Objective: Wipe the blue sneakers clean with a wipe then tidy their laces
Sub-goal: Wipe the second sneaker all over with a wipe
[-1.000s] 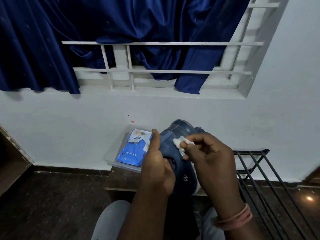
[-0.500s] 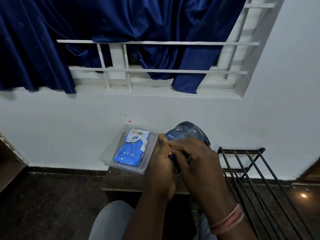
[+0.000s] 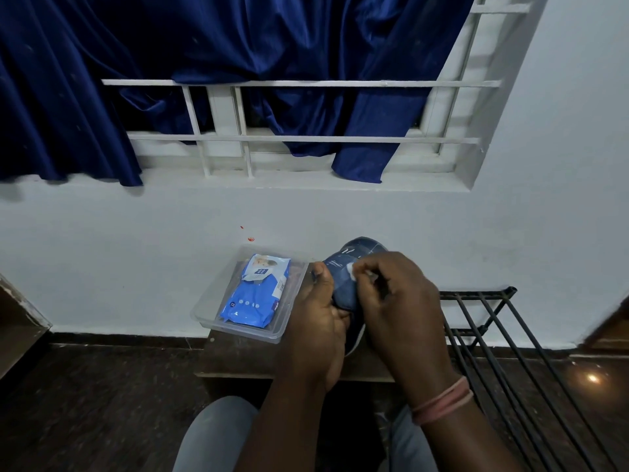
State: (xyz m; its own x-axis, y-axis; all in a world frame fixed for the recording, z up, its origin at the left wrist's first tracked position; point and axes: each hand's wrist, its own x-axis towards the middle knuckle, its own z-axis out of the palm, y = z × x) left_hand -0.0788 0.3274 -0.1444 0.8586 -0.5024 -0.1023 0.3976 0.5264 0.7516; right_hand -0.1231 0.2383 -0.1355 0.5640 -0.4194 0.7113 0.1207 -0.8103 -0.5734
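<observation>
I hold one blue sneaker [image 3: 343,274] above a low wooden stool [image 3: 238,356], its toe pointing away toward the wall. My left hand [image 3: 316,321] grips the sneaker from the left side, thumb up along its upper. My right hand [image 3: 398,301] pinches a small white wipe [image 3: 351,269] against the sneaker's upper; most of the wipe is hidden under my fingers. The sneaker's rear half and its laces are covered by both hands. No other sneaker is in view.
A clear plastic tray [image 3: 204,311] on the stool holds a blue pack of wipes [image 3: 255,294], just left of my left hand. A black metal rack [image 3: 493,321] stands to the right. The white wall and a window with dark blue curtains [image 3: 238,63] lie ahead. My knees are below.
My right hand drew back toward me along the sneaker, hiding the wipe, then slid forward again so a bit of wipe shows. The left hand kept its grip.
</observation>
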